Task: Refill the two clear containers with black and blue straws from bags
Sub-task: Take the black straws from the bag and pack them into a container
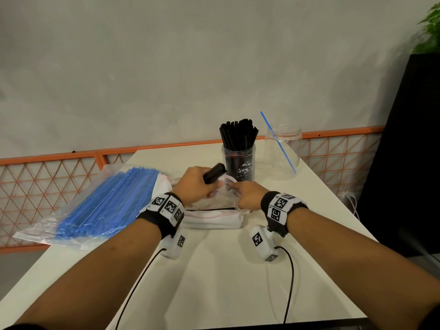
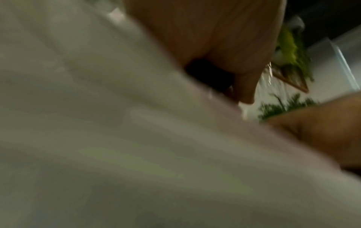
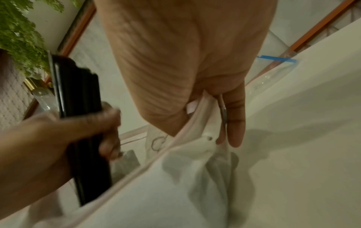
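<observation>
A: Left hand (image 1: 194,184)?
B: Fingers curled round a bundle of black straws (image 1: 214,173), mid-table, above the near-empty bag (image 1: 214,216).
A: Right hand (image 1: 247,195)?
B: Pinches the bag's mouth.
A: Containers?
B: Far edge: jar (image 1: 238,163) of black straws; clear container (image 1: 283,153), one blue straw (image 1: 277,141). Blue-straw bag (image 1: 95,206), left edge.

— Wrists?
— Each forearm bare. A black band (image 1: 164,222) on the left wrist, another black band (image 1: 276,210) on the right, both carrying white panels printed with black square markers.
— Attachments?
— A white camera (image 1: 175,244) hangs under the left band, a second white camera (image 1: 263,242) under the right, each marker-tagged, each trailing a black cable (image 1: 289,282).
</observation>
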`<state>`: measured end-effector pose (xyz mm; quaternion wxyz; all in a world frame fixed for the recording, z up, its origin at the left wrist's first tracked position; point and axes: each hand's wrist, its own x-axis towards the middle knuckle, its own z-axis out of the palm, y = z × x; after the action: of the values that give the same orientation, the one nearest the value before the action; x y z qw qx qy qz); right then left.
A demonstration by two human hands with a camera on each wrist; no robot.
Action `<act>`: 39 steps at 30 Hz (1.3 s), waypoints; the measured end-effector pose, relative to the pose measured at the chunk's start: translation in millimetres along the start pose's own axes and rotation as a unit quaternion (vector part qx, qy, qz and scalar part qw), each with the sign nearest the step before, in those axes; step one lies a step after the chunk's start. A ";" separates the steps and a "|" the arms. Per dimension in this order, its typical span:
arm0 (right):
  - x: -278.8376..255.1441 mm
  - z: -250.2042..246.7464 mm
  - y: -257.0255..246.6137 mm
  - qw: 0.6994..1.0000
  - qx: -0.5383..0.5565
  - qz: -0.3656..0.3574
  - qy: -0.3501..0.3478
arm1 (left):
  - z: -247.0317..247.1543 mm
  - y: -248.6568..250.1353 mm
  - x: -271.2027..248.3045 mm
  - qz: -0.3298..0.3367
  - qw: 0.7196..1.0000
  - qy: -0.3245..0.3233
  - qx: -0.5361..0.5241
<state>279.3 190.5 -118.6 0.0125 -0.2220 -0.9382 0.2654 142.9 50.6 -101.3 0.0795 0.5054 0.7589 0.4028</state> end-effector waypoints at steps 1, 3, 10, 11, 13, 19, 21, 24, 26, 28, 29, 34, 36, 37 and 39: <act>0.0 -1.2 -2.6 1.000 0.017 -0.007 0.009 | -2.9 5.7 1.5 -0.010 0.998 0.011 -0.063; 0.9 -4.9 -7.5 0.998 0.041 -0.029 0.025 | -8.4 18.8 5.7 -0.001 0.988 0.031 -0.151; -4.1 -13.7 -16.4 0.995 0.048 -0.088 -0.005 | -35.3 74.8 7.9 0.077 0.929 0.062 -0.356; -3.3 -12.7 -16.2 0.995 0.043 -0.086 0.001 | -37.9 81.1 6.4 0.085 0.916 0.051 -0.388; 0.7 -10.5 -16.7 0.996 0.034 -0.071 0.031 | -41.7 91.9 3.3 0.097 0.898 0.028 -0.429; 17.6 -7.0 -25.9 0.999 0.007 -0.029 0.045 | -28.9 89.1 -14.8 0.092 0.913 -0.041 -0.395; 16.5 -7.7 -26.9 0.998 -0.011 -0.055 0.042 | -15.1 79.0 -22.2 0.071 0.919 -0.045 -0.386; 8.2 -13.7 -24.4 0.992 0.020 -0.111 0.058 | 3.2 64.3 -31.2 0.058 0.922 -0.047 -0.379; 2.4 -19.1 -22.3 0.987 0.046 -0.138 0.075 | 11.0 57.0 -36.0 0.055 0.928 -0.046 -0.366; -1.0 -22.5 -20.4 0.981 0.042 -0.158 0.107 | 15.8 52.0 -39.9 0.055 0.933 -0.051 -0.352; -2.8 -23.1 -18.9 0.977 0.042 -0.160 0.134 | 17.5 50.3 -41.9 0.055 0.934 -0.056 -0.348; -5.7 -27.5 -10.2 0.961 0.080 -0.153 0.218 | 16.9 51.3 -44.9 0.059 0.931 -0.075 -0.351; -3.9 -29.4 -8.9 0.962 0.066 -0.131 0.229 | 17.2 52.1 -43.4 0.061 0.931 -0.075 -0.352; -3.7 -29.8 -8.7 0.963 0.060 -0.122 0.234 | 18.6 51.5 -43.4 0.056 0.933 -0.076 -0.347; -3.7 -29.7 -8.8 0.965 0.048 -0.109 0.235 | 22.2 48.3 -45.3 0.036 0.937 -0.080 -0.339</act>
<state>283.3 196.9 -88.3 0.2724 -0.1741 -0.9134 0.2472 210.2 32.7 -95.5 0.2920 0.5058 0.5496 0.5973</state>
